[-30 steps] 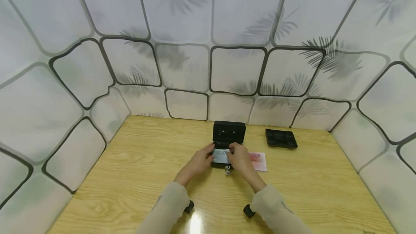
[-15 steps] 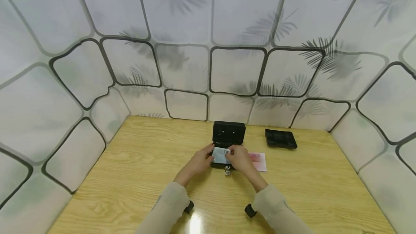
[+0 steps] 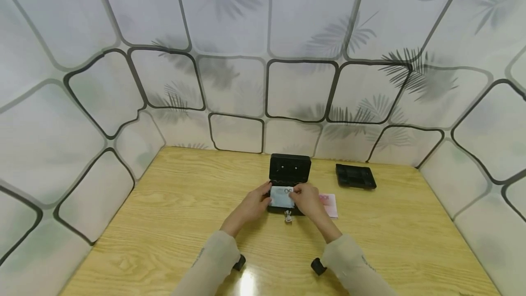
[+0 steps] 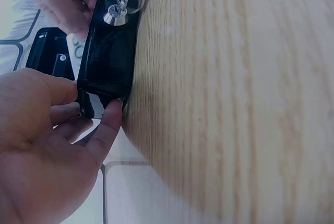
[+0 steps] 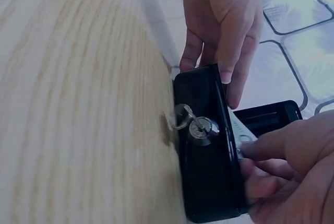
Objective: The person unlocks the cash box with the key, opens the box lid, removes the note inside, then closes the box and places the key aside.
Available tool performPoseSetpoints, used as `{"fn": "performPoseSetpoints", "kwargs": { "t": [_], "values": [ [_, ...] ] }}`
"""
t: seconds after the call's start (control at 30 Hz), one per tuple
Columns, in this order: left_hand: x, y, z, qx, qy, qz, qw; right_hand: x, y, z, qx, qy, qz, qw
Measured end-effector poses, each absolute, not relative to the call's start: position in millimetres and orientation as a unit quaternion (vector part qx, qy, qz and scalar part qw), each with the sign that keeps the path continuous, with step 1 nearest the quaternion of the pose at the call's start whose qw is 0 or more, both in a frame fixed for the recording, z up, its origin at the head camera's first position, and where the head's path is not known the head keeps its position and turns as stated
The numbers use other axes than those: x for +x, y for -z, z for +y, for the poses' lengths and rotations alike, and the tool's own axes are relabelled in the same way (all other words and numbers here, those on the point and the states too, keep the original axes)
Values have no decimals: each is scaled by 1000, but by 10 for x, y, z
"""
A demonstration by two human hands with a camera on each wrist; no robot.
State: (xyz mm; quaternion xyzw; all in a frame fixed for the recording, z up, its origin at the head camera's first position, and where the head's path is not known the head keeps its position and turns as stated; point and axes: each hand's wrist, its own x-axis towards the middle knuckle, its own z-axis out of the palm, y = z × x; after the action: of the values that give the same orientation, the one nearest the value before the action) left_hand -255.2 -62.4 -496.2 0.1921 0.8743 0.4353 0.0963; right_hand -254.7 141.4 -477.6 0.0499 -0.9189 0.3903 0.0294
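A small black cash box stands on the table with its lid raised. My left hand grips the box's left end; in the left wrist view its thumb and fingers curl round the black wall. At the box's opening, my right hand pinches the right side of a pale blue banknote. That note lies over the mouth of the box, and the fingers of the right hand reach over its top edge in the right wrist view. Keys on a ring hang from the front lock.
Pink banknotes lie on the table right of the box, partly behind the right hand. Farther back on the right is a black compartment tray. Patterned fabric walls enclose the wooden table at the back and sides.
The right hand has shifted slightly to the right with the blue banknote, and more of the note's face shows. The left hand has stayed at the box's left end.
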Motion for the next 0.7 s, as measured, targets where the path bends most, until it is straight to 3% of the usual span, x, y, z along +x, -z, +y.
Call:
{"fn": "performPoseSetpoints", "kwargs": {
  "t": [0.3, 0.7],
  "values": [
    [-2548, 4963, -623, 197, -426, 879, 82, -2577, 4784, 1474, 9, -450, -887, 105],
    [-2554, 4980, -621, 207, -427, 877, 73, -2574, 4642, 1683, -59, -588, -806, 23]
  ]
}}
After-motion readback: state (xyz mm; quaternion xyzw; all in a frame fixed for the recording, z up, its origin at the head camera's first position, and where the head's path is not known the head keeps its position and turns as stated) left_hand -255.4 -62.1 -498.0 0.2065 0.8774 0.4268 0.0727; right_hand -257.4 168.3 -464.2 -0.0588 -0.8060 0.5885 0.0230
